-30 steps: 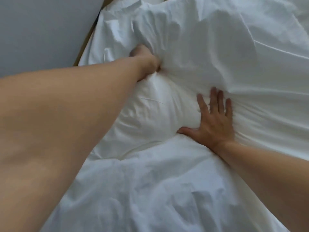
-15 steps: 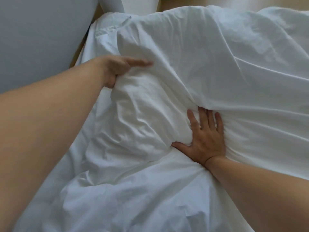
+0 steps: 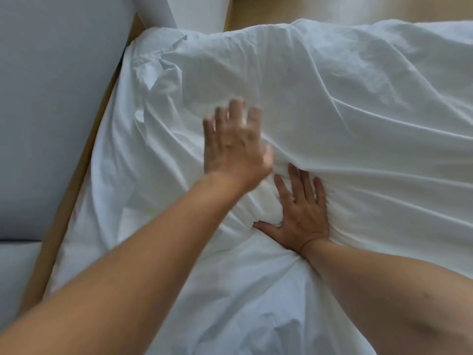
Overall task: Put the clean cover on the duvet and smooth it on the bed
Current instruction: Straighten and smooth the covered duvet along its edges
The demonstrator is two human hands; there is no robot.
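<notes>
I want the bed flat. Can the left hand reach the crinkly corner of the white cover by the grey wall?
Probably yes: the open left hand is over the white fabric duvet cover, and only bare cloth lies between it and that crumpled corner.

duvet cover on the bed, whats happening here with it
A person is working on the white duvet cover with both hands. The right hand presses flat, fingers spread, on a bunched fold. The left hand, blurred, is open with straight fingers over the fabric beside it. The cover is creased, not yet smooth.
</notes>
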